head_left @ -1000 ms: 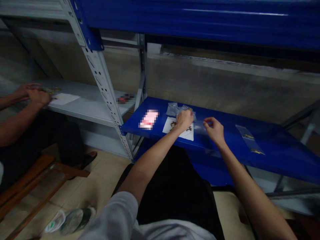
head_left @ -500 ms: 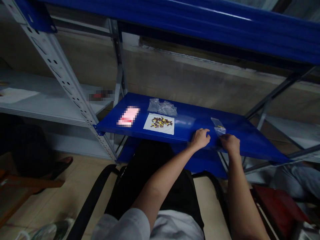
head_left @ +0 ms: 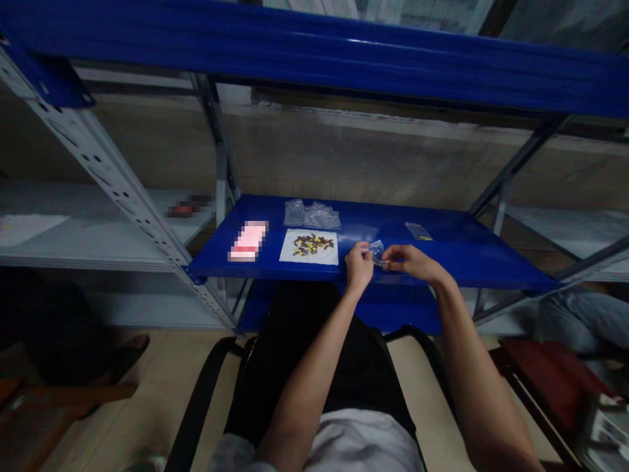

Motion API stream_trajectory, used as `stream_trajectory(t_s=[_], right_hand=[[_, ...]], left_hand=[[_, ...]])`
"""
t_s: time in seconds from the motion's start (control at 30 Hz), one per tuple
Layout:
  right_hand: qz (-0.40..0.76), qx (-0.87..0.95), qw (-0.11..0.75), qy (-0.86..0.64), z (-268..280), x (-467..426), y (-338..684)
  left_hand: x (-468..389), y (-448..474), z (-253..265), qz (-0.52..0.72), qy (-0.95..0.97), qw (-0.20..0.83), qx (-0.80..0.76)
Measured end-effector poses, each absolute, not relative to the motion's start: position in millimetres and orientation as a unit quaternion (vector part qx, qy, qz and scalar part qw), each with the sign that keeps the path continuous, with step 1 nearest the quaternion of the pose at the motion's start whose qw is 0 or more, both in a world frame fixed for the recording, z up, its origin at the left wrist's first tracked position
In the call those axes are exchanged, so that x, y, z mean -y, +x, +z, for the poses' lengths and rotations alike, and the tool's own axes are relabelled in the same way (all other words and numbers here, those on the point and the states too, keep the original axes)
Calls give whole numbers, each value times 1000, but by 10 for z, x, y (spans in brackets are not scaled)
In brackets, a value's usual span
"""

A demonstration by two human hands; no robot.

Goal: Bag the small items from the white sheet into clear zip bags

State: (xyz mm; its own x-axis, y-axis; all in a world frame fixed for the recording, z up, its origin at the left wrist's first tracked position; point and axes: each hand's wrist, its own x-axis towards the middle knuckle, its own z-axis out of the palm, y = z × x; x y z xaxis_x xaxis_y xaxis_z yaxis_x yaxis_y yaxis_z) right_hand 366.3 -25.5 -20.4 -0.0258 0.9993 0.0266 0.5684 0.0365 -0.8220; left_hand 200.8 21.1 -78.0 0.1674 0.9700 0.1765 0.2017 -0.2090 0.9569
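Note:
My left hand (head_left: 359, 264) and my right hand (head_left: 411, 261) meet over the front edge of the blue shelf (head_left: 457, 259), both pinching a small clear plastic bag (head_left: 377, 250) between them. To the left of my hands lies a white sheet (head_left: 308, 248) with several small brown and yellow pieces (head_left: 312, 243) on it. Behind the sheet sits a heap of empty clear bags (head_left: 311, 214). A filled small bag (head_left: 418, 231) lies on the shelf behind my right hand.
A pink blurred card (head_left: 248, 240) lies at the shelf's left end. A grey perforated upright (head_left: 118, 187) slants at the left, with a grey shelf (head_left: 73, 229) beyond it. A blue beam (head_left: 314, 52) runs overhead. Another person's legs (head_left: 580, 321) show at right.
My hands moved from the shelf's right part toward the middle and now hold a small clear bag together. The view shifted right; the person at the left is out of frame.

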Motion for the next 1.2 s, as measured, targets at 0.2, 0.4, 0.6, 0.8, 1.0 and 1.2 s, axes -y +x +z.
stream_trajectory(t_s=[0.2,0.4,0.6,0.8,1.0,1.2], right_hand=[[336,656,361,-571,-14,290,3115],[361,507,529,-577,-13,196,2425],[415,452,568,-549,-4,134,2060],[463,363,605,-537,-91,262,2064],[405,387,641,-525,-139,267,2102],[362,489,597,-523,-93,260,2034]], left_hand=[[-24,1442,-628,522,625,397,-423],[133,1090,-398,553,662,339,-376],[122,798,-259,543,689,284,-386],[125,687,-188,494,760,260,-333],[172,724,-158,498,735,323,-330],[99,691,-105,505,709,306,-385]])
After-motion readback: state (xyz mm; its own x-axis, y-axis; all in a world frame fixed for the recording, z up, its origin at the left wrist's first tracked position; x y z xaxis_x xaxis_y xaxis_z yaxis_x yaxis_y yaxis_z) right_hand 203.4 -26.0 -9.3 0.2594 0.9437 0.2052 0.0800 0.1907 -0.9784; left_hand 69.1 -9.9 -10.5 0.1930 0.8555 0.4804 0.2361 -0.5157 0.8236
